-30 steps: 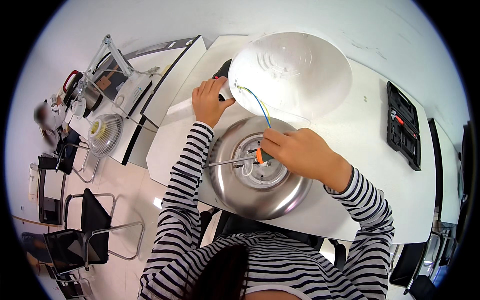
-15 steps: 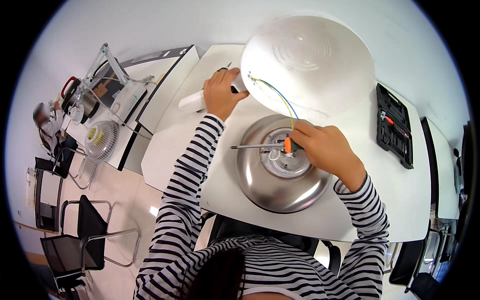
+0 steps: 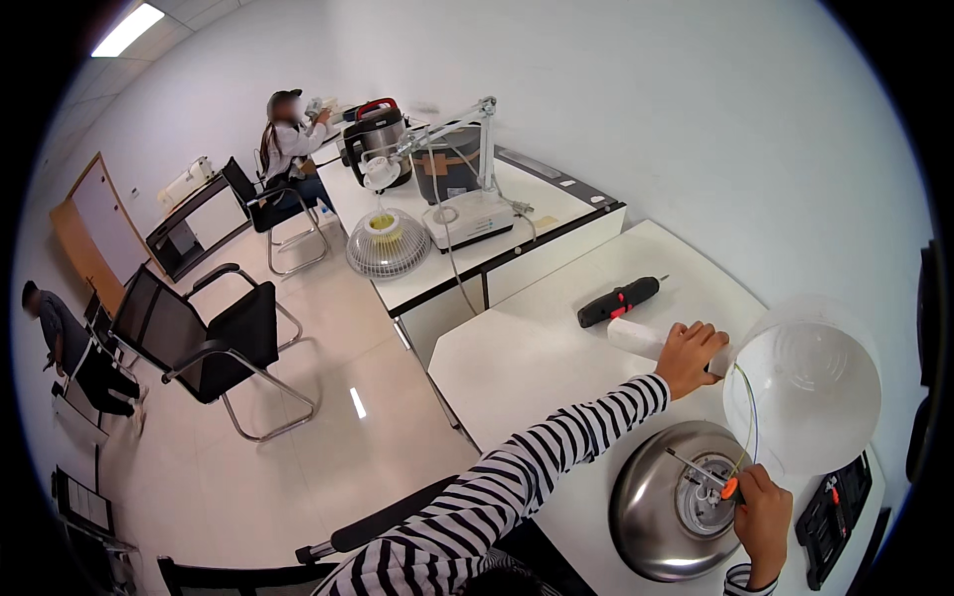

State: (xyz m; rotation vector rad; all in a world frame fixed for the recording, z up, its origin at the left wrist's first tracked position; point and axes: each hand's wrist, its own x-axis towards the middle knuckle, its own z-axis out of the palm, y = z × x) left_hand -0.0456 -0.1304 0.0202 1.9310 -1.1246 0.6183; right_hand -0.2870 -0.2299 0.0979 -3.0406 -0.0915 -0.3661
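My left hand [image 3: 693, 358] is closed on a white bar-like piece [image 3: 636, 338] at the edge of a large white bowl-shaped shade [image 3: 815, 392]. A thin pair of wires [image 3: 752, 407], one blue and one yellow-green, runs from the shade down toward my right hand [image 3: 763, 521]. That hand is closed round a screwdriver [image 3: 699, 470], whose orange-and-dark handle is partly hidden by the fingers. Its shaft points up and left across the round centre of a brushed-metal dome [image 3: 641, 507] lying on the table. Small fittings sit in that centre.
A black-and-red cordless screwdriver [image 3: 623, 301] lies left of the white piece. An open black tool case [image 3: 833, 517] is at lower right. The side table holds a caged heat lamp [image 3: 388, 243] and a black-and-steel jug appliance [image 3: 378, 144]. An office chair [image 3: 214, 343] and two people are farther left.
The view has swung left, so the table sits lower right and more of the room shows. Both hands keep their holds on the white piece and the screwdriver.
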